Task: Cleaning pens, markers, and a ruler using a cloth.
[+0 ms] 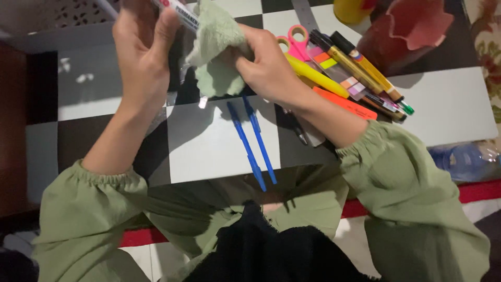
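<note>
Hands are working above a black-and-white chequered table point(449, 104), seen from over the person's shoulders. The left hand point(143, 49) is closing its fingers around a white marker point(180, 11), gripping the barrel so that the marker is slanting up and to the left, its upper end running out of view at the top edge. The right hand point(269, 65) is pinching a pale green cloth point(216, 49) between thumb and curled fingers, and is pressing the cloth against the lower part of the marker. Cloth and marker are touching; both are being held clear of the table surface.

Two blue pens point(253, 141) are lying side by side on a white square just below the hands, pointing toward the table's near edge. To the right of the right wrist, a cluster of stationery is lying packed together: a yellow highlighter point(315, 75), an orange highlighter point(347, 103), several dark markers, coloured sticky tabs point(329, 62) and pink-handled scissors point(298, 39). A dark red crumpled container point(407, 31) is sitting beyond that cluster. Both forearms are wearing green gathered sleeves point(412, 188).
</note>
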